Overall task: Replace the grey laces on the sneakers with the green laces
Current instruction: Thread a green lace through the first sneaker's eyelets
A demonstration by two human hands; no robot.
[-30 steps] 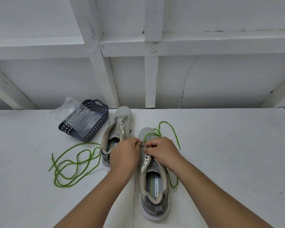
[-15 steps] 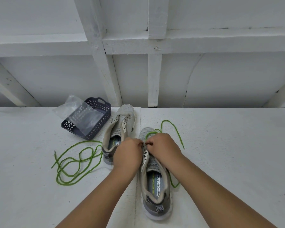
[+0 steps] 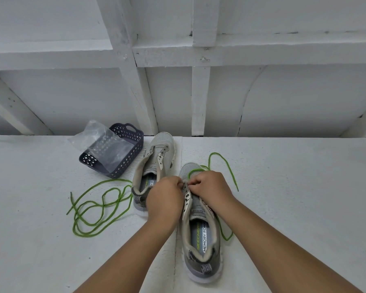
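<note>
Two grey sneakers stand on the white surface, both without laces in their visible eyelets. The near sneaker point(image 3: 201, 235) lies under my hands. My left hand point(image 3: 166, 197) pinches its left eyelet strip near the toe. My right hand point(image 3: 209, 190) pinches a green lace point(image 3: 222, 163) at the same spot; the lace loops past the toe and trails down the shoe's right side. What the fingertips hold is partly hidden. The far sneaker point(image 3: 156, 159) stands to the left, its tongue open. A second green lace point(image 3: 93, 210) lies coiled at the left.
A dark perforated basket point(image 3: 133, 149) with a clear plastic bag point(image 3: 97, 140) lying in it stands behind the coiled lace. A white panelled wall point(image 3: 199, 92) closes off the far edge of the surface.
My hands stay at the near sneaker's toe-end eyelets with small finger movements. The view has shifted slightly; the loose laces and far sneaker have not moved.
</note>
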